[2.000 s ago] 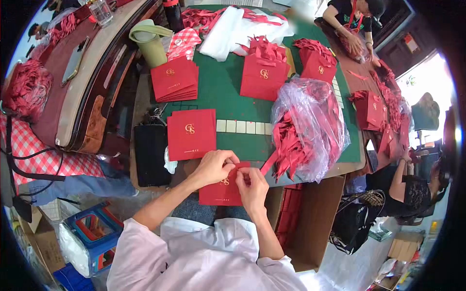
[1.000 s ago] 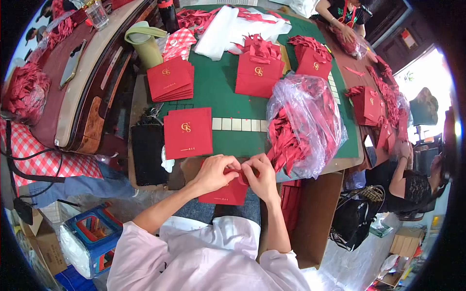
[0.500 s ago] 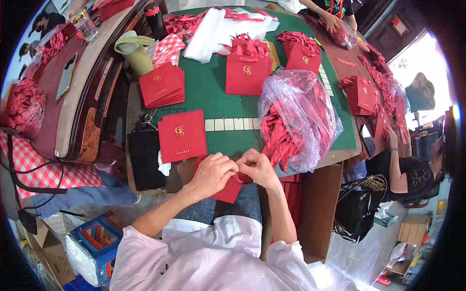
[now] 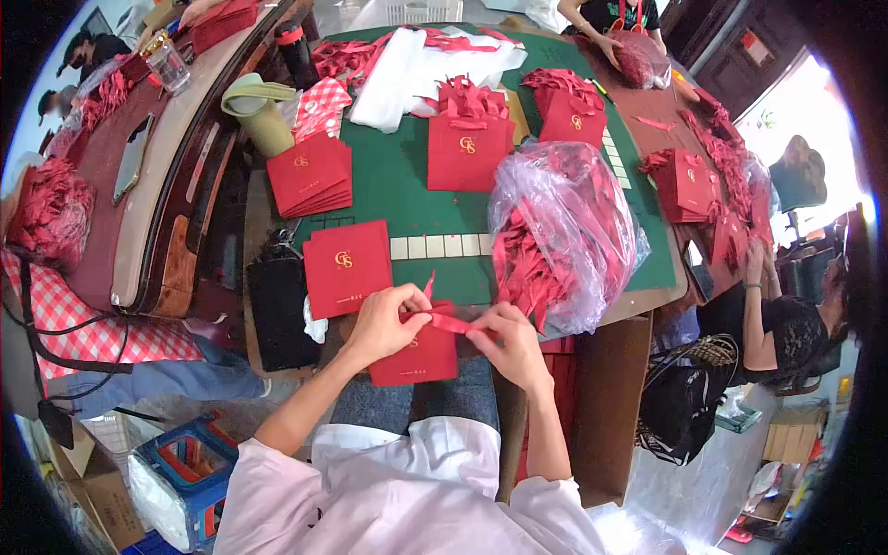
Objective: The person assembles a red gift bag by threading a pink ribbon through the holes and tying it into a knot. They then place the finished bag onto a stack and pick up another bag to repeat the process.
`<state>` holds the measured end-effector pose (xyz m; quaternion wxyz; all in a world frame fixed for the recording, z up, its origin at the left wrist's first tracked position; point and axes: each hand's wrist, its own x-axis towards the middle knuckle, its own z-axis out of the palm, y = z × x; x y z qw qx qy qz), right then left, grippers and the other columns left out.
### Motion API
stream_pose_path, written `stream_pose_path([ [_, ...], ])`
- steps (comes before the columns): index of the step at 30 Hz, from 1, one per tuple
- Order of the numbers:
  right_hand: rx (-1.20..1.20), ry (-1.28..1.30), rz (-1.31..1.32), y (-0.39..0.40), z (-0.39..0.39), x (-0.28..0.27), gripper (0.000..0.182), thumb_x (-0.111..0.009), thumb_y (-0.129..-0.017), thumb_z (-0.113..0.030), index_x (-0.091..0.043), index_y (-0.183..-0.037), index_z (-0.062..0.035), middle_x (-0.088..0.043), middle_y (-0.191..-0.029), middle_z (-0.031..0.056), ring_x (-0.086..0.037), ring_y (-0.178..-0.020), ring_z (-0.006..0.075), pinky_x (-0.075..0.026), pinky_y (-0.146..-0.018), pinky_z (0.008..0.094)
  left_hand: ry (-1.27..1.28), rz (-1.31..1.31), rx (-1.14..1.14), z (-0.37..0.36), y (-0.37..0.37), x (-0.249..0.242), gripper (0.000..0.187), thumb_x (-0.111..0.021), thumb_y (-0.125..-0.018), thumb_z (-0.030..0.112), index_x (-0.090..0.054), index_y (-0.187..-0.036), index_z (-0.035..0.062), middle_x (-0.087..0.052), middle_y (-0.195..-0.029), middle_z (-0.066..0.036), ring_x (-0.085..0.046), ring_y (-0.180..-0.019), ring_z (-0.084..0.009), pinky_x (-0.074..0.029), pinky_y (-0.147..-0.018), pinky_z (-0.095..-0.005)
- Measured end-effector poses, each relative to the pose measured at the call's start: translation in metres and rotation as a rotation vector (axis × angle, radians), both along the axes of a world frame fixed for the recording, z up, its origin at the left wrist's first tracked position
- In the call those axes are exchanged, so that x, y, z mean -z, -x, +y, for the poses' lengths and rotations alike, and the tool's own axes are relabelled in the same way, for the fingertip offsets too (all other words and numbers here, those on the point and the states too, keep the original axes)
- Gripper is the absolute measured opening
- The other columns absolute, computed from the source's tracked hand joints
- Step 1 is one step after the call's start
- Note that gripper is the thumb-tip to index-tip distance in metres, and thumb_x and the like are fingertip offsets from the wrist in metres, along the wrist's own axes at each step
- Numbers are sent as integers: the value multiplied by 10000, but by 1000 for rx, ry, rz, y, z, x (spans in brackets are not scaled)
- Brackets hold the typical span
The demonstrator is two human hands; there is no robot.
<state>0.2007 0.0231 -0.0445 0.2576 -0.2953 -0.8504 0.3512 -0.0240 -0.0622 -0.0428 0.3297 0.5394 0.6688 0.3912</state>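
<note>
Over my lap hangs a red paper bag point(image 4: 421, 363) with gold print, close to the table's edge. A red ribbon point(image 4: 450, 324) at its top stretches between my two hands. My left hand point(image 4: 384, 324) pinches the ribbon near the bag's top edge, and a loose ribbon end sticks up beside it. At the other end, my right hand point(image 4: 509, 344) grips the ribbon between thumb and fingers. Just beyond my left hand, flat red bags point(image 4: 349, 266) lie on the green mat point(image 4: 416, 205). A clear plastic sack of red ribbons point(image 4: 564, 236) sits beyond my right hand.
Fanned red bags point(image 4: 312, 174) lie at the left of the mat, near a green cup point(image 4: 256, 116). Bags with ribbon handles point(image 4: 469, 148) stand farther back. A black pouch point(image 4: 277, 310) rests at the left edge. Co-workers sit at the right and far side.
My hands have moved apart, drawing the ribbon out between them. The bag on my lap now faces up with its gold print showing.
</note>
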Motion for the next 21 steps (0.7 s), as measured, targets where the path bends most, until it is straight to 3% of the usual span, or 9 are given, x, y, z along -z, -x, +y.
stream_pose_path([
  [3, 154, 231, 30, 5, -8, -18, 130, -732, -859, -116, -708, -926, -7, -620, -802, 67, -599, -720, 150, -471, -635, 297, -28, 1, 0, 12, -8, 12, 160, -746, -790, 76, -666, -921, 30, -695, -816, -79, -674, -788, -189, -522, -707, -324],
  [7, 198, 290, 121, 25, -10, 2, 157, -709, -897, -135, -697, -951, 12, -628, -764, 31, -577, -671, 86, -447, -582, 258, -347, 404, -4, 17, -23, 21, 282, -707, -766, 25, -613, -1032, 34, -626, -970, -145, -610, -895, -306, -500, -795, -398],
  [9, 236, 417, 124, 36, -8, 7, 165, -674, -921, -146, -690, -983, 5, -658, -767, 90, -629, -685, 131, -492, -614, 285, -329, 223, -136, 4, -35, 22, 357, -680, -789, -4, -562, -1126, 20, -602, -1038, -156, -613, -876, -281, -506, -770, -358],
  [10, 222, 633, 157, 40, -9, 1, 164, -615, -964, -127, -662, -1042, 10, -659, -785, 48, -622, -707, 94, -504, -625, 260, -217, -17, -155, -6, -43, 26, 376, -654, -836, -19, -520, -1184, 25, -599, -1068, -128, -612, -897, -200, -512, -776, -311],
  [11, 222, 633, 160, 44, -10, 7, 164, -615, -964, -127, -662, -1042, 10, -659, -785, 48, -622, -707, 94, -504, -625, 260, -218, -15, -154, -14, -49, 32, 376, -654, -836, -19, -520, -1184, 25, -599, -1068, -128, -612, -897, -200, -512, -776, -311],
  [13, 180, 658, 355, 55, -10, 11, 177, -583, -981, -101, -619, -1112, 13, -656, -832, 35, -638, -746, 97, -529, -655, 249, -32, -768, -48, -26, -60, 36, 351, -652, -876, -5, -521, -1198, 40, -606, -1109, -95, -602, -915, -127, -517, -796, -278],
  [14, 165, 792, 310, 53, -11, 10, 234, -566, -978, -49, -567, -1194, 42, -656, -943, 53, -657, -830, 115, -552, -740, 255, 26, -716, -22, -31, -64, 38, 327, -664, -888, 4, -542, -1189, 44, -616, -1110, -75, -599, -939, -98, -522, -814, -277],
  [19, 122, 796, 348, 57, -14, 20, 236, -579, -952, 5, -563, -1187, 30, -642, -963, 49, -652, -852, 119, -545, -760, 254, 30, -650, -1, -27, -70, 58, 153, -641, -937, 93, -638, -1065, 9, -676, -920, -32, -629, -824, -92, -515, -738, -269],
  [21, 130, 713, 370, 55, -12, 22, 209, -600, -958, -54, -586, -1148, 30, -665, -916, 77, -664, -809, 127, -544, -707, 265, 269, -514, 38, -27, -61, 51, 220, -638, -955, 172, -655, -1074, -12, -678, -891, -18, -632, -792, -98, -512, -708, -266],
])
